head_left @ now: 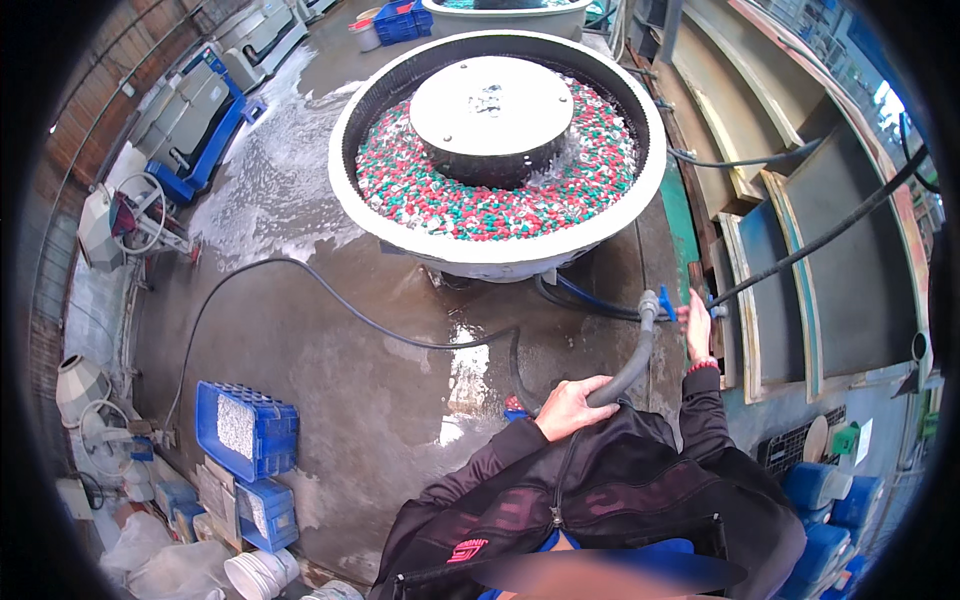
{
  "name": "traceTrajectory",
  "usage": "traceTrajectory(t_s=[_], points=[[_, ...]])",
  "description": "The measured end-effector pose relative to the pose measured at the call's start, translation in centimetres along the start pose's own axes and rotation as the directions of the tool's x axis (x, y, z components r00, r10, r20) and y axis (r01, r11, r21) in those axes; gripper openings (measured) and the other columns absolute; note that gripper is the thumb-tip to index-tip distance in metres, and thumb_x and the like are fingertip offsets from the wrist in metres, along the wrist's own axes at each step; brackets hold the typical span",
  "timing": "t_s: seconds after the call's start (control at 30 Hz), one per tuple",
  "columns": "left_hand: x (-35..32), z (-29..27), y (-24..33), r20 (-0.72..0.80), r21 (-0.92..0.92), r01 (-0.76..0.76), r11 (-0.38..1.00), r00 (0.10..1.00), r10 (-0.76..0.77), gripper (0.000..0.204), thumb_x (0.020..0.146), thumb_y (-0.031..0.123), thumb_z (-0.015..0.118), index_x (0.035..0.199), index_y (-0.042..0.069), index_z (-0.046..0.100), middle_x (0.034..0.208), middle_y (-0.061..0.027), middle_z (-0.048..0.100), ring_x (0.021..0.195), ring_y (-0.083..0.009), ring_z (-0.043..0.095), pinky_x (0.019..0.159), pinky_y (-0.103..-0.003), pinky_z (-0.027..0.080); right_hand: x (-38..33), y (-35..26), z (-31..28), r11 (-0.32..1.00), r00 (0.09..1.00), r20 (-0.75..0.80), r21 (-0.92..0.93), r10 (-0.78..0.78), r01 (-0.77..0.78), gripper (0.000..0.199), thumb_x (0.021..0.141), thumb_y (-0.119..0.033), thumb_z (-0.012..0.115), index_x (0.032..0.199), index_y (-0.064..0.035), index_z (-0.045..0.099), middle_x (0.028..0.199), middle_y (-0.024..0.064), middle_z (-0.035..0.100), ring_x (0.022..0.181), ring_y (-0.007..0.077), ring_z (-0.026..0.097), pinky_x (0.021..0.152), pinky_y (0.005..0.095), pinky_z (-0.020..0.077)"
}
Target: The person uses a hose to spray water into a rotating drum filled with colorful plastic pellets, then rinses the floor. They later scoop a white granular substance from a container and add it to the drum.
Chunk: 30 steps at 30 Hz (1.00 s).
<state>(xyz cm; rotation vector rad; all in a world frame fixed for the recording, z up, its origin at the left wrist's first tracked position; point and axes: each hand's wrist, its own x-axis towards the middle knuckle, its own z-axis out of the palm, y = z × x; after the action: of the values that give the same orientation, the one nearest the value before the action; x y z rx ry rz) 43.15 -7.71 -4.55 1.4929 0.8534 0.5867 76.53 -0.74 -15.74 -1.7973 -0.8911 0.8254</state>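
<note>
My left hand is wrapped round a thick grey hose close in front of my body. The hose rises to a grey pipe fitting with a blue valve lever at its top. Just right of the lever is my right hand, fingers stretched out and holding nothing; whether it touches the lever I cannot tell. Beyond both hands stands a round white-rimmed tub. Small red, green and white pieces lie in it around a raised centre with a white round lid.
A thin black hose curves over the wet floor. Blue crates of white pieces stand at left, below a hexagonal drum with a handwheel. Long troughs line the right side, above blue jugs.
</note>
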Motion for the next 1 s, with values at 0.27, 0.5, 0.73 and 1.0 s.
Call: traceTrajectory(t_s=[0.27,0.5,0.73,1.0], points=[[7.0,8.1,0.6,0.088,-0.113,-0.066,0.991,0.993,0.077,0.034,0.077,0.021,0.067,0.106,0.005,0.058,0.086,-0.0068,0.064,0.081,-0.0125,0.060,0.076,-0.027,0.045,4.2,-3.8,-1.3,0.929,0.961,0.163,-0.266,-0.222,0.259,0.048,0.092,-0.036,0.041,0.123,-0.0002,0.049,0.115,0.0214,0.055,0.111,0.0296,0.051,0.094,0.0345,0.0369],[13.9,19.5,3.1,0.200,-0.088,0.141,0.986,0.972,-0.121,0.028,0.081,0.013,0.065,0.107,0.006,0.056,0.089,0.0001,0.059,0.082,-0.0041,0.052,0.076,-0.021,0.043,10.4,-1.1,-11.8,0.905,0.990,0.051,-0.402,-0.132,0.141,0.056,0.092,-0.045,0.035,0.120,0.0015,0.051,0.115,0.0230,0.051,0.113,0.0350,0.046,0.096,0.0389,0.0342],[18.9,28.0,6.8,0.077,-0.320,0.179,0.930,0.984,-0.162,0.028,0.081,0.007,0.064,0.107,0.005,0.056,0.089,0.0031,0.056,0.081,-0.0015,0.048,0.073,-0.019,0.042,16.0,0.8,-16.9,0.897,0.995,0.029,-0.431,-0.095,0.098,0.056,0.092,-0.046,0.033,0.118,0.0000,0.052,0.116,0.0229,0.051,0.112,0.0365,0.046,0.095,0.0424,0.0336],[24.8,29.6,7.0,-0.032,-0.335,0.069,0.940,0.996,-0.084,0.017,0.079,0.002,0.065,0.094,0.004,0.057,0.087,0.0021,0.056,0.083,-0.0053,0.052,0.074,-0.021,0.043,23.6,0.2,-13.0,0.960,0.998,0.042,0.278,-0.039,0.026,0.051,0.093,-0.041,0.037,0.088,0.0020,0.065,0.080,0.0121,0.062,0.079,0.0221,0.058,0.074,0.0342,0.0429]])
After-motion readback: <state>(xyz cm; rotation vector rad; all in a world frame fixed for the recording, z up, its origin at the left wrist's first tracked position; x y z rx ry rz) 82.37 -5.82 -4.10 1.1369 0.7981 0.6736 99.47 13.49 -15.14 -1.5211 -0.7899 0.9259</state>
